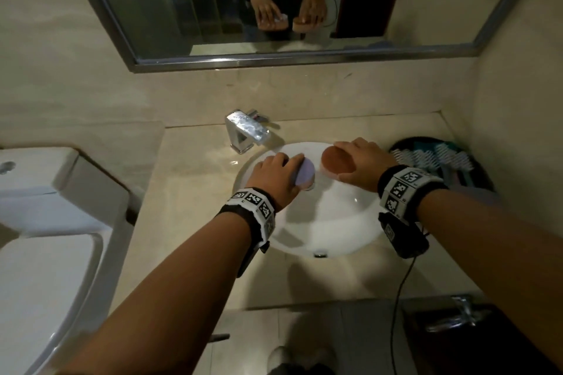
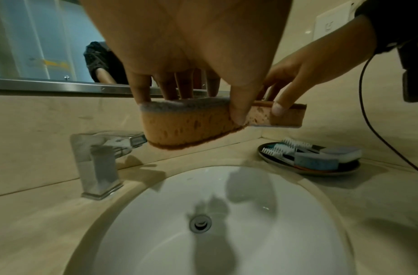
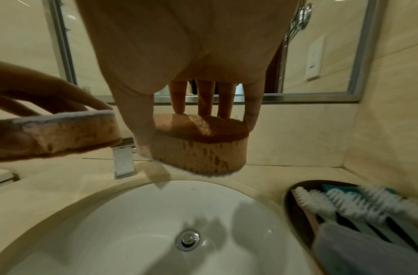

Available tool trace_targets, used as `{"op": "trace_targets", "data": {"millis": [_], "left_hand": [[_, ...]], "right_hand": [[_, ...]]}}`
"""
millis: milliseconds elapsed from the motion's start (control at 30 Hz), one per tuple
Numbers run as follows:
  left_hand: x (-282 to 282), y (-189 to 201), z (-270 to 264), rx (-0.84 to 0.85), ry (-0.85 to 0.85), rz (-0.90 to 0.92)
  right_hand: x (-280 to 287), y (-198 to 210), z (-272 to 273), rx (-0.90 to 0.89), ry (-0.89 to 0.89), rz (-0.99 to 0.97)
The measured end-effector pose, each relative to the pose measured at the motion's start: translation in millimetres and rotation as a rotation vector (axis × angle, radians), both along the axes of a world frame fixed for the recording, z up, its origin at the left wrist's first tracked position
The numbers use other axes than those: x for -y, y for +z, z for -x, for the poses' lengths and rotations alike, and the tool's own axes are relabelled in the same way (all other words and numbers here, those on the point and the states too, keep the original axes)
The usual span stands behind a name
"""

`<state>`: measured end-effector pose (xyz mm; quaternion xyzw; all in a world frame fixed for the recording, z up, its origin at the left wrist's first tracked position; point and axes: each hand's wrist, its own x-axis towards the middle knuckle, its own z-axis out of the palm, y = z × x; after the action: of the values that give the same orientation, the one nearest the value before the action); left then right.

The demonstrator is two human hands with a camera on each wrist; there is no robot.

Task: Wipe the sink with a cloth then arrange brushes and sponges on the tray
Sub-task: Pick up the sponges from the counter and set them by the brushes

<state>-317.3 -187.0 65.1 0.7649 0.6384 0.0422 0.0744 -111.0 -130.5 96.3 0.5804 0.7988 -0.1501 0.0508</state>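
Left hand grips purple-topped sponge, right hand grips brown-topped sponge over sink. Crowded tray: either could slide off brushes.

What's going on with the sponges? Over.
Left hand and right hand each hold a sponge over sink. Tray holds brushes. Path clear.

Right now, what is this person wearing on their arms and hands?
The hands are bare, no gloves, and the forearms show no sleeves. Each wrist carries a black band ringed with white square tags printed with black block patterns: one above the left hand, one above the right hand. A black box hangs under the right wrist band, trailing a thin black cable.
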Motion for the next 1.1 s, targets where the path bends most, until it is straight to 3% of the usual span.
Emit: {"op": "trace_targets", "data": {"millis": [600,933,1100], "left_hand": [[-40.5,-2.9,-86.7,0.014,-0.15,0.079],[-90.9,-8.1,-213.6,0.018,-0.162,0.163],[-96.4,-26.4,-266.0,0.023,-0.144,0.235]], "right_hand": [[8.5,-14.7,-102.6,0.041,-0.277,0.069],[-40.6,-16.2,-247.8,0.1,-0.305,0.108],[-55.2,-34.4,-279.1,0.145,-0.24,0.164]]}}
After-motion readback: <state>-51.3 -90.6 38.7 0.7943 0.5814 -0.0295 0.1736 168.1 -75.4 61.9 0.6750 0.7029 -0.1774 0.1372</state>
